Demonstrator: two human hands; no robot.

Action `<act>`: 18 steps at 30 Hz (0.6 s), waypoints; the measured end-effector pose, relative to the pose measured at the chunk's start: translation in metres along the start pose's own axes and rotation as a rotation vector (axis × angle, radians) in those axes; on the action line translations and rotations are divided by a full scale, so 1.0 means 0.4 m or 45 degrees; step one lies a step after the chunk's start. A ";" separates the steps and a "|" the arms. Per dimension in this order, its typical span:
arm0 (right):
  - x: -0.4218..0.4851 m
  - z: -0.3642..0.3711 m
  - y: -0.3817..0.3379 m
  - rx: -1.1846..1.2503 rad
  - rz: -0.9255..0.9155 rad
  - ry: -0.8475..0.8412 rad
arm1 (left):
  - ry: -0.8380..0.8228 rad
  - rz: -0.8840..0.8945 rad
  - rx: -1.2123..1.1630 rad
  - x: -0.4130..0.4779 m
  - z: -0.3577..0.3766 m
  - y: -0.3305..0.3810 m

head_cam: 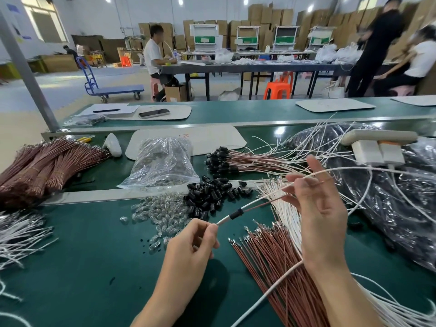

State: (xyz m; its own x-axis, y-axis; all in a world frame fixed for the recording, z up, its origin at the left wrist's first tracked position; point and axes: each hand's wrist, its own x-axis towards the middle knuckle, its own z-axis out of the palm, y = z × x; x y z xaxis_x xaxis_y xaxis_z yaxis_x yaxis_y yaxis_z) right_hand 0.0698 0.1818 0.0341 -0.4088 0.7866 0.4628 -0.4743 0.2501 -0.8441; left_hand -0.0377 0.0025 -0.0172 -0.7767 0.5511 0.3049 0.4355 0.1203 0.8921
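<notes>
Seemingly limp and light, the wires (264, 199) are pinched by left hand (188, 244) and right hand (323, 215), best beside the black sleeve (236, 214).

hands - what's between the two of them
In the head view, a black sleeve around the white and brown wires that the left hand pinches and the right hand holds.

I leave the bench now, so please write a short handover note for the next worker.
Left grip pinches the white tip of the wire assembly; right grip holds its white and brown leads.
Black caps and clear bulbs lie loose ahead; brown wires below the right wrist.
Done: a batch of capped pieces lies behind the caps.
Left: likely finish this one, then the many loose wires.
</notes>
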 end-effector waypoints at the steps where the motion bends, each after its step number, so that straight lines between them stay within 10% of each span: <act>1: 0.002 -0.004 0.004 -0.024 -0.018 0.011 | 0.005 -0.007 -0.001 0.001 0.000 -0.001; 9: 0.012 -0.020 0.084 0.124 0.749 -0.117 | -0.001 -0.056 0.031 -0.003 -0.001 -0.006; 18: -0.040 0.038 0.062 0.187 0.857 -0.564 | 0.023 -0.064 -0.089 0.001 -0.002 0.004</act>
State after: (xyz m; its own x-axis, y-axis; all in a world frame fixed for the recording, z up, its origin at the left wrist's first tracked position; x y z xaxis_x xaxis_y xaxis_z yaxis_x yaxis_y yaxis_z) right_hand 0.0526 0.1669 0.0099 -0.8980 0.4381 -0.0407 -0.1017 -0.2967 -0.9495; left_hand -0.0376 0.0023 -0.0155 -0.8052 0.5308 0.2643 0.3632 0.0892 0.9274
